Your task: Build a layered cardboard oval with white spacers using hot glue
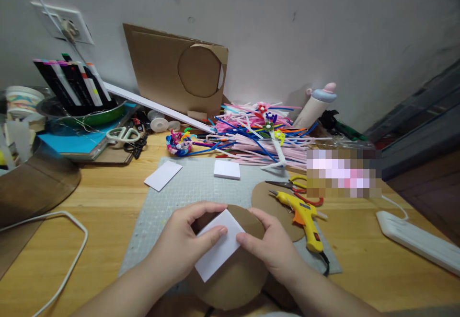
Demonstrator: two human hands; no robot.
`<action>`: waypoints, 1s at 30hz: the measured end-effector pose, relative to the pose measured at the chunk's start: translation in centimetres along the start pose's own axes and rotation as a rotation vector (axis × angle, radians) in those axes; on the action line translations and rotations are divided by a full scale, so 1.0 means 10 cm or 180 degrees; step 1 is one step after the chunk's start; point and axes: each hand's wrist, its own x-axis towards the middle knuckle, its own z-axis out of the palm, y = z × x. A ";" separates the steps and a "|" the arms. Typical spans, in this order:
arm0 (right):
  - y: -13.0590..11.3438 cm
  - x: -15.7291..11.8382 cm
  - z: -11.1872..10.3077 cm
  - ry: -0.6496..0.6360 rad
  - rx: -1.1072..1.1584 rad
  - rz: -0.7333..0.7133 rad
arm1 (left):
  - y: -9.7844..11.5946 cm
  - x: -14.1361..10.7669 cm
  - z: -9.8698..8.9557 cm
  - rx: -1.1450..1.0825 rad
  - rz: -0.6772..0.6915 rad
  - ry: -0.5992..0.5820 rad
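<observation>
A round cardboard disc (233, 281) is held near the front of the grey cutting mat (143, 240), with a white rectangular card (212, 259) lying slantwise on top of it. My left hand (187, 240) grips the disc's left side, its thumb pressing on the card. On the other side, my right hand (271, 240) has its fingers around the disc's upper right edge and its thumb at the card's right corner. Another cardboard disc (260, 197) lies on the mat, partly under a yellow glue gun (305, 216) and scissors (293, 182) with yellow and red handles.
A white card (163, 175) and a small card stack (226, 169) lie ahead. Pipe cleaners (247, 144) pile up behind, before a leaning cardboard sheet (158, 72). Markers (72, 84) and white-handled scissors (124, 136) are left; a power strip (417, 240) is right.
</observation>
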 end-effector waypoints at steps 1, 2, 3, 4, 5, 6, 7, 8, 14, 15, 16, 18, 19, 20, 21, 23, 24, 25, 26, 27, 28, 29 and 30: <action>0.00 0.00 0.00 0.0019 -0.0005 -0.0002 | 0.00 0.01 0.00 -0.0006 0.0011 0.0010; 0.00 0.00 0.00 0.0032 -0.0002 0.0001 | 0.01 0.01 0.00 -0.0005 0.0023 0.0016; 0.00 0.00 0.00 0.0042 0.0010 0.0002 | 0.01 0.02 0.00 0.0008 0.0035 0.0017; -0.01 0.00 0.01 0.0039 0.0022 0.0001 | 0.01 0.02 0.00 0.0028 0.0052 0.0015; -0.01 -0.01 0.01 0.0028 0.0027 0.0001 | 0.00 0.03 0.00 0.0056 0.0069 0.0013; -0.01 -0.01 0.01 0.0020 0.0025 -0.0006 | 0.00 0.03 -0.01 0.0085 0.0087 0.0008; -0.01 -0.01 0.01 0.0009 0.0027 -0.0018 | -0.01 0.02 -0.01 0.0110 0.0108 -0.0001; -0.01 -0.01 0.02 0.0001 0.0034 -0.0025 | -0.01 0.02 -0.01 0.0134 0.0126 -0.0010; 0.02 -0.01 0.03 0.0276 0.0133 -0.0044 | 0.01 -0.01 -0.02 -0.0124 0.0156 0.0056; 0.03 0.00 0.02 0.0356 0.0275 -0.0064 | 0.01 0.00 -0.03 -0.0344 0.0091 0.0103; 0.04 0.00 0.02 0.0427 0.0459 -0.0111 | 0.02 0.00 -0.03 -0.0564 -0.0007 0.0152; 0.05 0.01 0.01 0.0478 0.0806 -0.0249 | 0.02 0.03 -0.05 -0.0847 -0.0259 0.0179; 0.06 0.02 0.01 0.0417 0.0926 -0.0292 | 0.02 0.04 -0.07 -0.0889 -0.0371 0.0166; 0.06 0.02 0.00 0.0303 0.1011 -0.0285 | 0.01 0.05 -0.08 -0.0889 -0.0457 0.0122; 0.06 0.02 0.00 0.0152 0.1072 -0.0229 | 0.00 0.06 -0.09 -0.0883 -0.0512 0.0052; 0.06 0.02 0.00 -0.0088 0.1165 -0.0058 | -0.01 0.07 -0.10 -0.0911 -0.0573 -0.0103; 0.07 0.02 0.00 -0.0150 0.1167 0.0011 | -0.02 0.07 -0.09 -0.0922 -0.0605 -0.0182; 0.07 0.02 0.00 -0.0179 0.1122 0.0058 | -0.03 0.07 -0.09 -0.0910 -0.0637 -0.0260; 0.07 0.02 -0.01 -0.0193 0.1035 0.0090 | -0.04 0.07 -0.08 -0.0876 -0.0666 -0.0337; 0.07 0.02 -0.01 -0.0201 0.0914 0.0107 | -0.05 0.07 -0.07 -0.0818 -0.0676 -0.0408; 0.06 0.02 -0.01 -0.0195 0.0768 0.0110 | -0.05 0.07 -0.06 -0.0743 -0.0678 -0.0477; 0.06 0.03 -0.02 -0.0172 0.0608 0.0099 | -0.06 0.07 -0.05 -0.0658 -0.0679 -0.0533; 0.05 0.03 -0.03 -0.0144 0.0453 0.0080 | -0.06 0.07 -0.04 -0.0582 -0.0684 -0.0576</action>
